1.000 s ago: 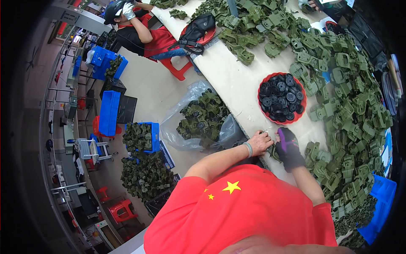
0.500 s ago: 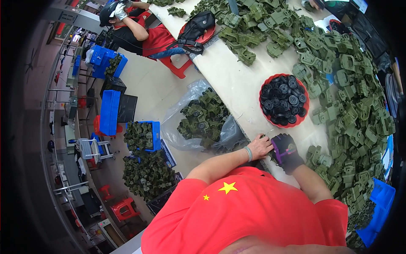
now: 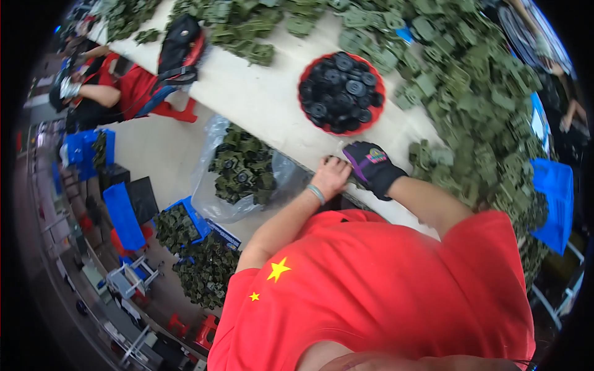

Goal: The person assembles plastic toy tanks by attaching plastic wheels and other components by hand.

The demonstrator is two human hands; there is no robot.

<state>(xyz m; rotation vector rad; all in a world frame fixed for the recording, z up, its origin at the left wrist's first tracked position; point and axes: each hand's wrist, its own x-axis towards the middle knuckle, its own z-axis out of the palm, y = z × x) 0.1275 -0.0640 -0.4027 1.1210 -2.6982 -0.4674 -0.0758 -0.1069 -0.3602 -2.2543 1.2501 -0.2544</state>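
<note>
A pale table (image 3: 257,93) lies under the red bowl (image 3: 375,116), green parts (image 3: 470,93) heaped to its right. On my side of the bowl, my gloved right hand (image 3: 372,167) is beside my bare, curled left hand (image 3: 332,175); I can't tell whether either grips anything. Black discs (image 3: 340,89) fill the bowl.

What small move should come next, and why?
Perhaps tilt the gloved right hand slightly aside: it sits close beside the bare left hand at the edge of the table, and whatever lies between them is largely hidden, so any grip can't be checked.
</note>
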